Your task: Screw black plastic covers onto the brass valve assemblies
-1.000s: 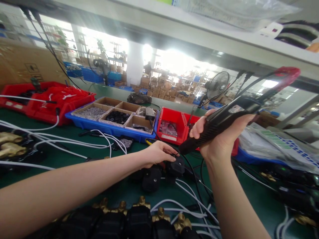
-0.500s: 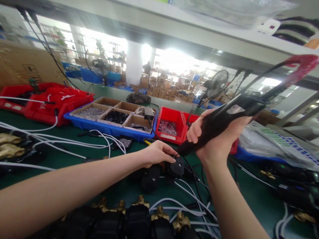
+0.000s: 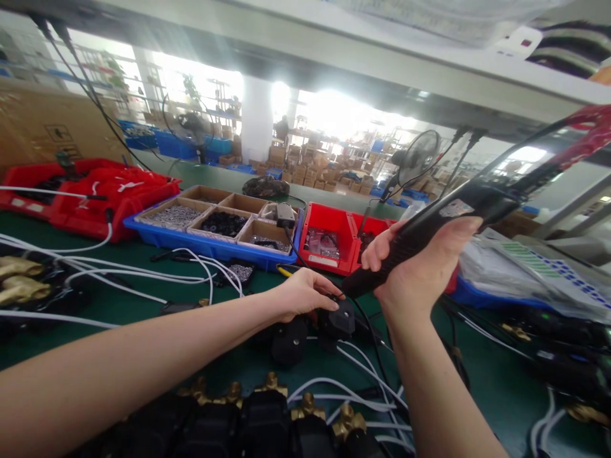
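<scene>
My right hand (image 3: 415,273) is wrapped around a black electric screwdriver (image 3: 439,219), held tilted with its nose pointing down and left. The nose meets the top of a small black housing (image 3: 340,320). There my left hand (image 3: 310,294) is closed, thumb and fingers gripping the housing's upper edge beside the screwdriver's nose. The bit and any screw are hidden by my fingers. A second black housing (image 3: 289,342) with a screw on its face lies just left and nearer to me. A cable runs from the screwdriver's upper end, near a red wrapping (image 3: 585,140).
Black units with brass fittings (image 3: 271,383) line the near edge. White cables (image 3: 353,394) cross the green bench. Behind stand a blue tray (image 3: 200,245) of small parts, red bins (image 3: 329,235) and a red bin of parts (image 3: 95,197). A shelf (image 3: 382,44) hangs overhead.
The screwdriver and my right hand have shifted very slightly right. My left hand stays at the black housing; the view has moved a little.
</scene>
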### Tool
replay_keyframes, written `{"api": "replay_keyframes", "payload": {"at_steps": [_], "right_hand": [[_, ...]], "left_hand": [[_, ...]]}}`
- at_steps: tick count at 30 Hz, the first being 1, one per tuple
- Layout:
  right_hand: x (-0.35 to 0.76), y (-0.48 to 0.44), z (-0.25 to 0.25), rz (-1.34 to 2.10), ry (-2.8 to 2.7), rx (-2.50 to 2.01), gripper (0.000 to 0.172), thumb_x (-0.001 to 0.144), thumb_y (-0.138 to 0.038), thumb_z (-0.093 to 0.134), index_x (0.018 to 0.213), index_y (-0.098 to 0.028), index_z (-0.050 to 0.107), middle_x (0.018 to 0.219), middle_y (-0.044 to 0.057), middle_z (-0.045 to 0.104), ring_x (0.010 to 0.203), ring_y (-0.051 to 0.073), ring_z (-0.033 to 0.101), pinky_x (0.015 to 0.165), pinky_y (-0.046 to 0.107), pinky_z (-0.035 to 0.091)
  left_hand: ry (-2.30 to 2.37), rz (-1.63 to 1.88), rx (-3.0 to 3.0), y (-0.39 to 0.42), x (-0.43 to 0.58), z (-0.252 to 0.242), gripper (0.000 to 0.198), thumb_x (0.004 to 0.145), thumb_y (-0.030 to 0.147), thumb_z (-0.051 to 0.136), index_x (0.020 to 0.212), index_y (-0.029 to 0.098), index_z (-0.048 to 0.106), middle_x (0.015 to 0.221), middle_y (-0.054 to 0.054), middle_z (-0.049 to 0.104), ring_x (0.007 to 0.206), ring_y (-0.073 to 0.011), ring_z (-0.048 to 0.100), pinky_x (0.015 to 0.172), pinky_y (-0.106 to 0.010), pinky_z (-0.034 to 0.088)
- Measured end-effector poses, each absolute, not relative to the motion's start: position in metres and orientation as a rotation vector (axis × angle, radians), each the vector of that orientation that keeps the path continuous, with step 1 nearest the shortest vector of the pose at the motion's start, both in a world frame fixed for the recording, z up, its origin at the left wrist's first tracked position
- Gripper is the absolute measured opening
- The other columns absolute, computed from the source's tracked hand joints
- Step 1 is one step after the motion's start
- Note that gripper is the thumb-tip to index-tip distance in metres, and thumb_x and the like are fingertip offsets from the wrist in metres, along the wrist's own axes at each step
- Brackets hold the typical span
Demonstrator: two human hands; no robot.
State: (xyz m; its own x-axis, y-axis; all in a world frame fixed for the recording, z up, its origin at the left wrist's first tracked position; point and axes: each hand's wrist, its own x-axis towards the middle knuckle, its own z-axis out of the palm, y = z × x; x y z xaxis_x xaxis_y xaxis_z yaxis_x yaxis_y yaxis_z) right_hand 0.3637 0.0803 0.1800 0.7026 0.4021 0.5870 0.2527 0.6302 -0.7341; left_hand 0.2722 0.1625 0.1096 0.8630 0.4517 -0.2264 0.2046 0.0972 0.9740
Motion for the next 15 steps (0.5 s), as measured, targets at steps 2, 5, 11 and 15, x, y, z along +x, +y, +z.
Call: {"api": "replay_keyframes", "payload": {"at_steps": [2,5,11,15], "right_hand": [[0.364,0.08,0.179,0.06,-0.82,-0.896,0.064,0.075,-0.084,0.05,0.069,-0.02,0.052,0.044,-0.005,0.043,0.033,0.012,0.039,0.032,0.025,0.033],[0.363,0.077,0.182,0.084,-0.822,-0.875,0.064,0.073,-0.084,0.051,0.073,-0.02,0.052,0.043,-0.006,0.044,0.032,0.012,0.04,0.031,0.024,0.033],[0.356,0.061,0.192,0.261,-0.915,-0.795,0.067,0.065,-0.087,0.056,0.072,-0.02,0.052,0.039,-0.007,0.044,0.027,0.011,0.037,0.026,0.021,0.029],[0.353,0.054,0.189,0.261,-0.937,-0.787,0.068,0.064,-0.088,0.057,0.068,-0.02,0.055,0.037,-0.005,0.045,0.025,0.013,0.037,0.023,0.023,0.028]], "left_hand": [[0.533,0.195,1.501,0.162,0.271,0.109,0.023,0.059,0.014,0.072,0.082,0.011,0.076,0.069,-0.002,0.068,0.055,-0.0098,0.054,0.048,-0.019,0.041],[0.491,0.183,1.54,0.164,0.269,0.108,0.026,0.061,0.017,0.073,0.086,0.011,0.076,0.076,-0.003,0.07,0.063,-0.012,0.058,0.052,-0.021,0.044],[0.324,0.084,1.794,0.173,0.25,0.116,0.041,0.059,0.013,0.079,0.1,0.014,0.076,0.092,-0.005,0.075,0.087,-0.0196,0.067,0.079,-0.028,0.052],[0.296,0.243,2.229,0.176,0.217,0.128,0.035,0.076,0.024,0.074,0.109,0.013,0.071,0.104,-0.009,0.072,0.097,-0.0213,0.067,0.087,-0.031,0.051]]}}
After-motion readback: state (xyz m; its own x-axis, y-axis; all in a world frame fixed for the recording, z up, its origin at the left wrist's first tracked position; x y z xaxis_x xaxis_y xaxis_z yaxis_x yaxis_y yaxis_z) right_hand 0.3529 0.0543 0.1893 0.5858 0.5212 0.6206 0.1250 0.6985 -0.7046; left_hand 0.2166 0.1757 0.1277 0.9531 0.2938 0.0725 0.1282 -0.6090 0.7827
